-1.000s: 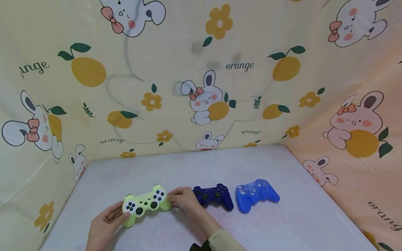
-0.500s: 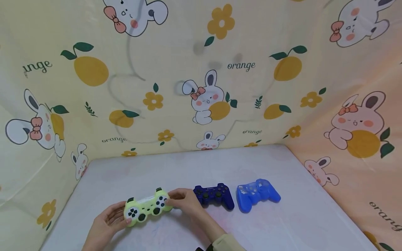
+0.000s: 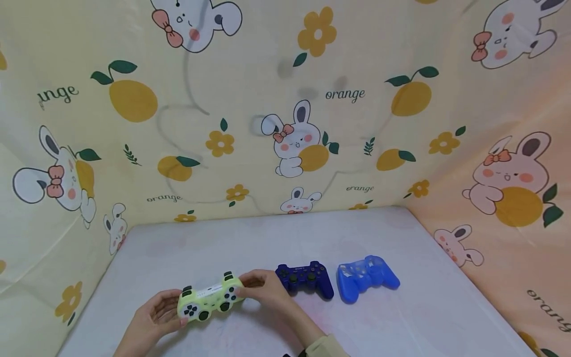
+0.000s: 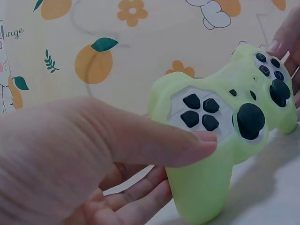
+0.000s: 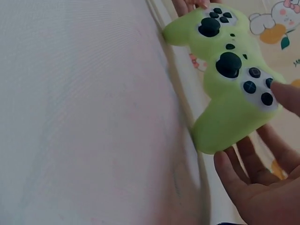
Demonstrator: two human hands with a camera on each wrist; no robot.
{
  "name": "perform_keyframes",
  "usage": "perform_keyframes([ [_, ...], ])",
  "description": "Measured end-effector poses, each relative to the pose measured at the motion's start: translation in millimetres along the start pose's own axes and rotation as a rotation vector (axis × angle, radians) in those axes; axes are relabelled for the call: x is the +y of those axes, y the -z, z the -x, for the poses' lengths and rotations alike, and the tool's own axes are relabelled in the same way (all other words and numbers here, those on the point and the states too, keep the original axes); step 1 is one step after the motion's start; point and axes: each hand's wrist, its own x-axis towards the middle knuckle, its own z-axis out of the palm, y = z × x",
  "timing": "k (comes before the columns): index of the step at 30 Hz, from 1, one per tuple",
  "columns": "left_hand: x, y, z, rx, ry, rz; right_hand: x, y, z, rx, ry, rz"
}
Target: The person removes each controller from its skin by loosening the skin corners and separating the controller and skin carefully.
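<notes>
Both hands hold a game controller (image 3: pixel 209 299) in a pale yellow-green silicone cover, its top edge tipped up toward the head camera. At its left end my left hand (image 3: pixel 153 317) grips it; in the left wrist view the thumb lies just below the black direction buttons, the fingers behind the handle (image 4: pixel 201 192). My right hand (image 3: pixel 267 292) grips the other end. The right wrist view shows that thumb (image 5: pixel 288 97) at the round face buttons and the fingers (image 5: pixel 253 164) under the cover's edge.
Right of the hands, a dark blue controller (image 3: pixel 305 278) lies on the white-covered table (image 3: pixel 383 327). Beside it lies a bright blue silicone controller cover (image 3: pixel 367 277). A cream curtain (image 3: pixel 250 74) printed with rabbits and oranges encloses the back and sides.
The yellow-green controller has tilted so its top edge and shoulder buttons face the camera more. Both hands turned with it; my right thumb has come onto its front. The blue things have stayed put.
</notes>
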Motion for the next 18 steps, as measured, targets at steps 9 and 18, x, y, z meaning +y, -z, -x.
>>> perform_keyframes([
  [9, 0.7, -1.2, -0.3, 0.008, 0.05, -0.015, 2.5, -2.7, 0.4, -0.009, 0.049, -0.008],
  [18, -0.3, -1.8, -0.5, -0.003, 0.097, -0.075, 3.5, -3.3, -0.2, 0.002, 0.06, 0.005],
])
